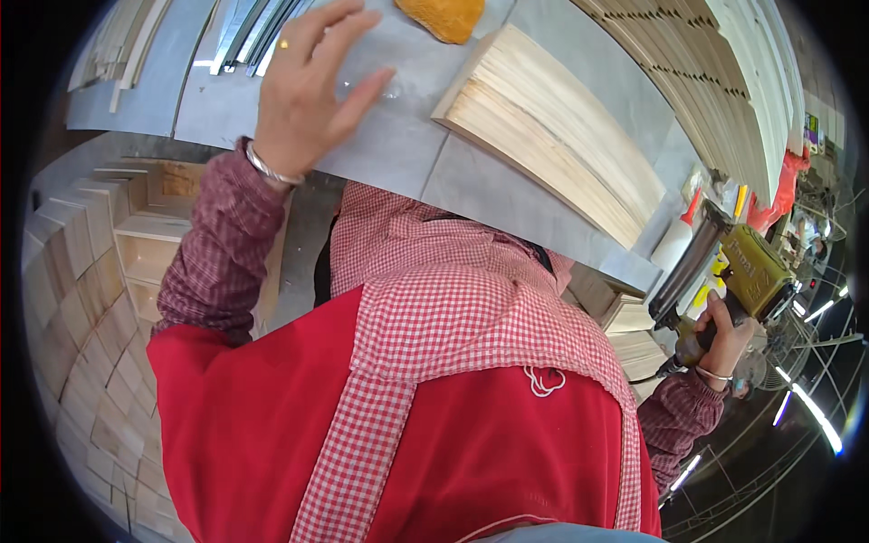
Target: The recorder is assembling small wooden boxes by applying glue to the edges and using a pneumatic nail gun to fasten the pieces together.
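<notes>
My left hand is raised over the grey tabletop with its fingers spread and nothing in them. A ring and a bracelet show on it. At the right, my right hand grips the handle of a nail gun with an olive-gold body and a dark magazine, held beside the table's right end. Between the two hands, a tight group of pale wooden boards lies slantwise on the tabletop. Near the nail gun stands a white glue bottle with a red nozzle.
Long wooden strips are stacked along the far right. Dark and light strips lie at the far left, and an orange-yellow lump at the far edge. Wooden boxes are piled left of me; more wood sits below the table's right end.
</notes>
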A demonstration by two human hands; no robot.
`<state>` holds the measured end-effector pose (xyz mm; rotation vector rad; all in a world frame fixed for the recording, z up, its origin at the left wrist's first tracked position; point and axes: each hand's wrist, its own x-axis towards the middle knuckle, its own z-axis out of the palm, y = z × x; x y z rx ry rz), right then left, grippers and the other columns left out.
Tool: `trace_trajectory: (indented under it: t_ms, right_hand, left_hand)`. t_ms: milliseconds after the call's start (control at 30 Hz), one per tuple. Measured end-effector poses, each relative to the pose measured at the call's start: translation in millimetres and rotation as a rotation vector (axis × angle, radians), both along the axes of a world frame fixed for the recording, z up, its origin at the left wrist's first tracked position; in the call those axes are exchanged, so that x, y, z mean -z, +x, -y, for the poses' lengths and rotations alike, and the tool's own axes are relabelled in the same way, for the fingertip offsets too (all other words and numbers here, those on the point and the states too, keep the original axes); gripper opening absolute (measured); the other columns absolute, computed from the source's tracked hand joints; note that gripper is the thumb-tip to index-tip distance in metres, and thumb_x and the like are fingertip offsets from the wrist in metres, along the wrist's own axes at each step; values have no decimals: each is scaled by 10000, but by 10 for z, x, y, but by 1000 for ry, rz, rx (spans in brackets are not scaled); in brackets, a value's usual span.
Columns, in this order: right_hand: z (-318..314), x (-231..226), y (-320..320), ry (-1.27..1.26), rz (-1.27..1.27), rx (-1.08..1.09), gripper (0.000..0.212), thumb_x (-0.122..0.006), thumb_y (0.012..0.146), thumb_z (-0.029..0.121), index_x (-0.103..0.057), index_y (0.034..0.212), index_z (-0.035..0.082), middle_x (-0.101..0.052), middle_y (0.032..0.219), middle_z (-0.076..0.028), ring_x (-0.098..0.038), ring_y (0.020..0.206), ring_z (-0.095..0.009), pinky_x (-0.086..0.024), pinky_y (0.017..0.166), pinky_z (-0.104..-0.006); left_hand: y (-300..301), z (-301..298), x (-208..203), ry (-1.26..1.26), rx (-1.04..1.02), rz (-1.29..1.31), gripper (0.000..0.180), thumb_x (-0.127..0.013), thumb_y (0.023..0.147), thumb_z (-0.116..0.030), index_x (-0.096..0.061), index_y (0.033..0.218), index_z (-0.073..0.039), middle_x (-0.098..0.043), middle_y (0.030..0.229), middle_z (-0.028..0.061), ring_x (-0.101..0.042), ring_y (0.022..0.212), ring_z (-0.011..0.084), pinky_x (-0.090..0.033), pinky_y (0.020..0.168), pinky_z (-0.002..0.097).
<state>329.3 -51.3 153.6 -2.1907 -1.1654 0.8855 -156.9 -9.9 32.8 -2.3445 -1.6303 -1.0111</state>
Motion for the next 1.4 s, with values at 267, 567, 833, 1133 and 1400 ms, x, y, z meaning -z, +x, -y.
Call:
trace_trajectory:
  t_ms: [267, 567, 833, 1133, 1400]
  right_hand:
    - [-316, 283, 950, -3, 240, 162, 210, -713, 748, 187, -570, 743, 33, -491, 504, -21, -430, 374, -110, -333, 369, -223]
    - [-565, 1159, 2176, -43, 867, -11, 471, -751, 679, 384, -636, 912, -8, -651, 746, -123, -600, 630, -282, -489, 615, -359]
    - [-726, 1382, 2128, -173, 770, 56, 720, -707, 692, 465, -502, 1258, 70, -623, 1122, -167, -596, 1004, -356, -465, 854, -404]
    - [-534, 1442, 1798, -5, 712, -89, 730, -722, 713, 408, -476, 1300, 51, -569, 1211, -181, -566, 1074, -322, -452, 894, -379]
    - [67, 449, -824, 223, -451, -806, 487, -620, 852, 195, -482, 1282, 13, -574, 1135, -160, -564, 920, -213, -459, 812, -282]
  left_hand:
    - [-710, -915, 802, -218, -79, -244, 308, -633, 849, -195, -573, 1137, -105, -572, 1109, 79, -577, 900, 244, -475, 801, 326]
    - [729, -816, -472, -418, 342, -108, 757, -749, 675, -505, -493, 1295, -155, -523, 1245, 110, -483, 1174, 283, -389, 986, 399]
    - [1337, -397, -491, -406, 407, -442, 939, -802, 528, -428, -426, 1355, -191, -374, 1382, 163, -388, 1263, 319, -286, 1091, 459]
    - [1059, 442, -788, -88, 149, -356, 820, -784, 509, -292, -525, 1274, -148, -379, 1360, 167, -410, 1190, 322, -316, 1058, 471]
    - [1253, 1424, -971, -129, 72, 1157, 665, -725, 708, -256, -461, 1290, -75, -524, 1209, 104, -526, 1033, 224, -411, 910, 365]
